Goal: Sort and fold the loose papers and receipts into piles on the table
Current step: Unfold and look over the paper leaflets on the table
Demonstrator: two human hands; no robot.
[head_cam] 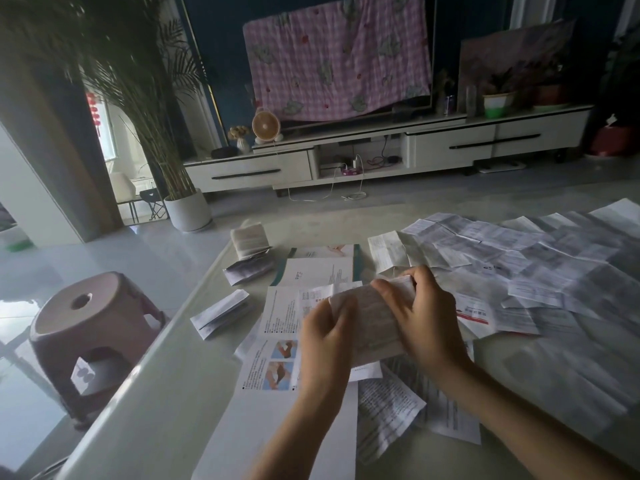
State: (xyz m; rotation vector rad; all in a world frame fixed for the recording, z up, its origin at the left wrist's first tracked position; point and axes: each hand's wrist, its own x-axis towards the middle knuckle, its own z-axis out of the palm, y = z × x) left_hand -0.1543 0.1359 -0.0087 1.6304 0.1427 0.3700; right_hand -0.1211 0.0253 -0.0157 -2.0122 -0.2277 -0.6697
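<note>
A thin printed paper (pixel 374 323) is held above the pale table (pixel 173 393), bent between both hands. My left hand (pixel 325 344) pinches its left edge. My right hand (pixel 420 317) curls over its right edge from above. Under the hands lies an open leaflet with pictures (pixel 273 348). A wide spread of unfolded leaflets and receipts (pixel 540 265) covers the table's right side. Folded papers lie at the left: one white folded sheet (pixel 221 313), a darker folded one (pixel 247 270) and a thick folded bundle (pixel 249 239) beyond it.
A teal-edged brochure (pixel 318 268) lies behind the hands. More loose sheets (pixel 388 410) lie near the front edge. A pink plastic stool (pixel 90 337) stands on the floor left of the table. A potted palm (pixel 187 209) and a TV cabinet (pixel 381 150) stand beyond.
</note>
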